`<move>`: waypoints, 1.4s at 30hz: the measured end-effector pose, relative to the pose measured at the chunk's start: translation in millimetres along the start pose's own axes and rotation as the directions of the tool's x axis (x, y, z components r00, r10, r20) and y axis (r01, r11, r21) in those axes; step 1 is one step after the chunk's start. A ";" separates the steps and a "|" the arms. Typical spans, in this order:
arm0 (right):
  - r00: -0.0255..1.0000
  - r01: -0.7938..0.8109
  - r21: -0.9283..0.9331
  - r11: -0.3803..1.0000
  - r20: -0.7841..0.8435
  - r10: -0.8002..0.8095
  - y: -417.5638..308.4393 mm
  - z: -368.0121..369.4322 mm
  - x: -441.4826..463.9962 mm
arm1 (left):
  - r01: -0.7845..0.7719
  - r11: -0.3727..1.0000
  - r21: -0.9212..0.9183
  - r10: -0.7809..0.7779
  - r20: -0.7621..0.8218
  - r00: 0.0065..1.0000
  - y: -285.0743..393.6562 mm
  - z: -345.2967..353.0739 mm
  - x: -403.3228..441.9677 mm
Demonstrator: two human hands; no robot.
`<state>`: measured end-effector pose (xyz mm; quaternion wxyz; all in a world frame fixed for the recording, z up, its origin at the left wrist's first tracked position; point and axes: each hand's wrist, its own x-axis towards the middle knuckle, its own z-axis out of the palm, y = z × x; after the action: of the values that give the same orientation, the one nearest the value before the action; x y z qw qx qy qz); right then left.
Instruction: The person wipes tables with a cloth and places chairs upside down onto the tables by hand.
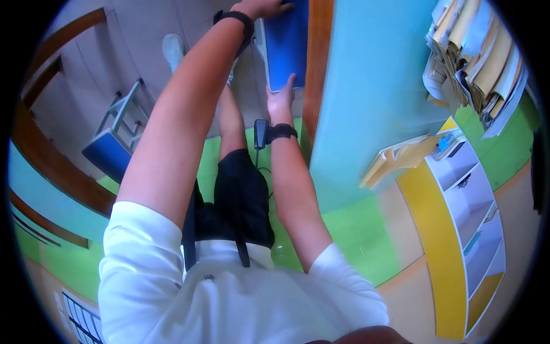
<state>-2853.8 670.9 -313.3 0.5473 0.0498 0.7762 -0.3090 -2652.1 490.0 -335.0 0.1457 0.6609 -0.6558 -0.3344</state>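
A blue flat board with a pale edge and light metal parts along its left side stands upright at the top centre. My right hand holds its lower end, with the thumb on the blue face and the other fingers largely hidden. At the top edge of the view, my left hand reaches over the board's upper part and grips it; the frame cuts it off in part. Black bands circle both wrists, and a small black device sits by the right one.
Close to the board's right is a brown wooden edge on a light blue wall. Paper stacks hang at upper right above a yellow and white shelf. A blue-topped metal-framed stool lies at left.
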 end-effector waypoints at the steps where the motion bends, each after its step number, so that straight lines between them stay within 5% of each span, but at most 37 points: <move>1: 1.000 -0.014 0.027 1.000 -0.003 0.014 1.6 1.1 5.4 | -0.019 1.000 0.014 0.019 -0.001 1.000 1.0 -2.9 0.5; 3: 1.000 0.000 0.004 1.000 -0.020 0.000 -0.8 -0.2 13.6 | 0.025 0.998 -0.064 -0.025 -0.001 1.000 6.0 -3.8 -7.6; 6: 1.000 -0.005 -0.030 1.000 0.010 0.005 -0.7 3.5 5.8 | -0.115 0.993 -0.014 0.107 -0.263 0.959 1.8 24.8 -35.2; 8: 0.999 0.021 -0.064 0.998 0.031 -0.019 3.9 -4.7 7.3 | -0.037 0.988 -0.152 0.034 -0.018 0.999 16.1 11.2 -64.4; 9: 0.997 0.053 -0.070 0.996 0.067 -0.048 7.4 -2.1 13.5 | -0.150 0.970 -0.191 0.107 -0.217 0.970 4.7 45.3 -75.6; 11: 0.996 0.044 -0.097 0.994 0.086 -0.036 6.8 -0.6 16.8 | -0.169 0.985 0.035 0.172 -0.317 0.933 2.5 55.3 -89.5; 16: 0.989 0.020 -0.179 0.984 0.145 0.007 -0.8 -5.3 23.1 | -0.183 0.983 -0.019 0.170 -0.282 0.944 -16.0 28.2 -99.1; 18: 0.985 -0.051 -0.135 0.990 0.157 0.072 -2.4 -12.6 25.9 | -0.088 0.876 -0.475 -0.214 -0.544 0.811 -30.3 8.2 -103.1; 20: 0.994 -0.082 -0.161 0.983 0.058 0.092 -2.3 -6.0 15.8 | -0.040 0.739 -0.672 -0.572 -0.659 0.488 -72.7 -22.4 -124.3; 21: 0.994 -0.103 -0.183 0.978 -0.042 0.097 -3.8 -0.5 10.2 | 0.270 0.460 -0.846 -0.844 -0.323 0.428 -77.6 -70.0 -148.9; 22: 0.994 -0.103 -0.180 0.978 -0.039 0.098 -3.7 5.4 7.0 | 0.162 0.466 -0.870 -0.865 -0.409 0.292 -102.9 -85.5 -168.4; 24: 0.968 -0.128 -0.200 0.971 -0.236 0.079 -1.2 14.5 2.0 | 0.024 0.533 -0.846 -0.838 -0.523 0.152 -132.6 -118.3 -211.0; 28: 0.952 -0.093 -0.202 0.975 -0.305 0.028 11.8 18.8 -10.0 | -0.137 0.633 -0.762 -0.747 -0.647 0.151 -132.8 -192.5 -282.8; 30: 0.969 -0.236 -0.184 0.954 -0.124 0.215 12.8 19.2 -23.8 | -0.216 0.680 -0.700 -0.680 -0.713 0.169 -120.3 -230.0 -312.8; 34: 0.973 -0.219 -0.325 0.920 0.001 0.232 22.2 54.1 -87.5 | -0.397 0.723 -0.566 -0.547 -0.819 0.173 -84.4 -297.3 -355.4; 35: 0.946 -0.164 -0.418 0.894 0.189 0.262 22.5 70.5 -110.2 | -0.437 0.728 -0.528 -0.511 -0.843 0.167 -77.2 -317.9 -366.1; 36: 0.880 -0.089 -0.493 0.865 0.368 0.300 20.6 89.8 -135.2 | -0.481 0.729 -0.487 -0.473 -0.866 0.162 -67.5 -335.5 -376.0; 37: 0.805 0.173 -0.487 0.856 0.570 0.162 16.1 116.0 -176.0 | -0.519 0.728 -0.448 -0.435 -0.887 0.155 -59.5 -352.8 -386.4; 39: 0.497 0.616 -0.283 0.735 0.864 -0.084 -4.7 164.5 -277.5 | -0.589 0.716 -0.374 -0.370 -0.919 0.134 -42.0 -386.3 -404.0; 40: 0.284 0.768 -0.128 0.627 0.946 -0.154 -23.4 178.1 -326.6 | -0.606 0.718 -0.343 -0.339 -0.932 0.126 -33.3 -400.8 -411.3; 41: -0.040 0.886 0.154 0.437 0.965 -0.259 -41.5 185.2 -370.1 | -0.636 0.710 -0.301 -0.294 -0.948 0.120 -22.3 -421.5 -424.3; 42: -0.220 0.907 0.289 0.307 0.945 -0.240 -71.0 187.2 -401.7 | -0.652 0.705 -0.280 -0.269 -0.956 0.120 -12.2 -436.8 -431.5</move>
<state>-2571.0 618.6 31.3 0.6147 -0.7093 0.2238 -0.2626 -2329.9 799.8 86.2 0.8041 0.5044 -0.3146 -0.0046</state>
